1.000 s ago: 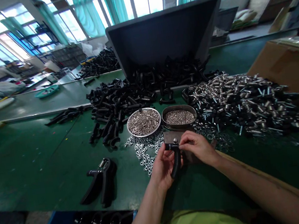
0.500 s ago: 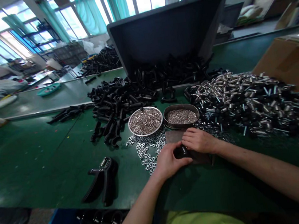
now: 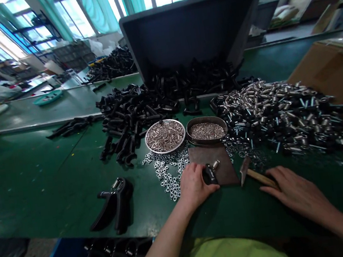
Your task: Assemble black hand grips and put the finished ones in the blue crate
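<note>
My left hand (image 3: 194,186) is closed around a small black plastic part (image 3: 209,175), pressing it on a dark metal plate (image 3: 224,168). A metal spring (image 3: 216,164) sticks out at the part's upper right. My right hand (image 3: 293,188) has its thumb and fingers around the wooden handle end of a hammer (image 3: 258,177), whose head rests low beside the plate's right edge. To the left on the green table lies a black spring clamp (image 3: 117,207) with a metal spring at its top.
Behind the plate stand a round dish of small metal pins (image 3: 165,135) and an oval tin of rivets (image 3: 207,130). Loose nuts (image 3: 166,175) are scattered left of the plate. Black parts (image 3: 131,112) and springs (image 3: 283,113) lie heaped around a tipped grey bin (image 3: 193,28).
My right hand has left the black part and moved right and down to the hammer handle, uncovering the plate and spring. My left hand stays on the part.
</note>
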Available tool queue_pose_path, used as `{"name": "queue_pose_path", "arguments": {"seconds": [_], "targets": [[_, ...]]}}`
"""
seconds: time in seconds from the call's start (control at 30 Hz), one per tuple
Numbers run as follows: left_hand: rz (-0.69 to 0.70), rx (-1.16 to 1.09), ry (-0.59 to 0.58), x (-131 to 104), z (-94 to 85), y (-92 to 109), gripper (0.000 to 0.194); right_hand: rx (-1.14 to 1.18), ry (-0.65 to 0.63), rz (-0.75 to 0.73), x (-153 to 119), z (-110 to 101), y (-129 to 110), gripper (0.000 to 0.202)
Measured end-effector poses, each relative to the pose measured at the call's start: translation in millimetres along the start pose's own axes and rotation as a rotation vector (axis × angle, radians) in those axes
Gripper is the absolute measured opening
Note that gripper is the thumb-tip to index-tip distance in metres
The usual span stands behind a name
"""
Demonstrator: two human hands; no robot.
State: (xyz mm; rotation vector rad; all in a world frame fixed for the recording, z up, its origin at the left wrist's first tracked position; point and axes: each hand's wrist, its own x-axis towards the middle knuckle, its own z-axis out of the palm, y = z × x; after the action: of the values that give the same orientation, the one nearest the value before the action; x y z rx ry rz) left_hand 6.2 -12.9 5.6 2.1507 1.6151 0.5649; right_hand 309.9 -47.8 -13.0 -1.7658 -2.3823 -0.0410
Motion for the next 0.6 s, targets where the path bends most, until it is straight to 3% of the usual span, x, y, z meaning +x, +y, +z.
{"name": "queue_pose_path", "arguments": {"seconds": [0.1,0.2,0.3,0.4,0.53,0.6], "targets": [[-0.006,-0.012,-0.017,2.2,-1.5,1.0,0.059,0.047,-0.005,0.144,-14.0,0.8,0.5,0.04],[-0.016,-0.015,-0.029,3.2,-2.2,1.6,0.058,0.17,-0.025,0.222,0.7,-21.0,-21.0,0.036],[-0.023,-0.022,-0.033,3.2,-2.5,2.3,0.06,0.401,0.04,0.158,24.7,-44.9,-52.9,0.036],[-0.027,-0.034,-0.029,2.9,-2.8,3.5,0.061,0.479,0.124,0.006,42.4,-47.0,-76.6,0.04],[-0.028,-0.045,-0.028,2.8,-2.8,4.7,0.061,0.411,-0.007,-0.113,51.5,-40.6,-84.5,0.035],[-0.031,-0.04,-0.028,3.0,-2.4,4.5,0.061,0.435,0.045,-0.084,51.3,-45.9,-85.1,0.035]]}}
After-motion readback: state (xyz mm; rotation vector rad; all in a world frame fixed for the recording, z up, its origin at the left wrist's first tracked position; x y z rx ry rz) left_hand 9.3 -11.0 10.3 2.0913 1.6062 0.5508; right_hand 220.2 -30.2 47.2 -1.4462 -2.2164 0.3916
